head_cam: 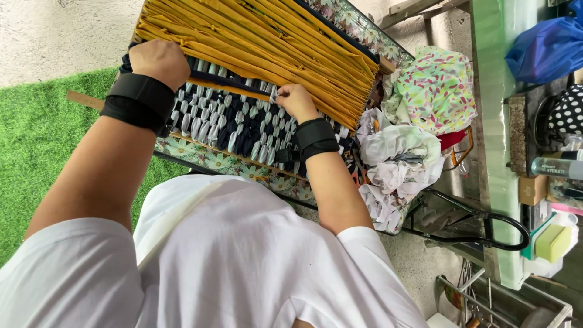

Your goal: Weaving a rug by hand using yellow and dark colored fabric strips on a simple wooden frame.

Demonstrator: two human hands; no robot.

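Note:
A weaving frame with a floral-patterned border lies in front of me. Yellow fabric strips stretch across its far half. A woven patch of white and dark navy strips fills the near half. My left hand is closed at the frame's left side, gripping a dark strip end where the yellow strips begin. My right hand pinches a white strip at the edge of the woven patch. Both wrists wear black bands.
A pile of white and patterned fabric scraps sits right of the frame. Green artificial turf covers the floor at left. At right stand a green-topped table, a blue bag, a bottle and a black metal handle.

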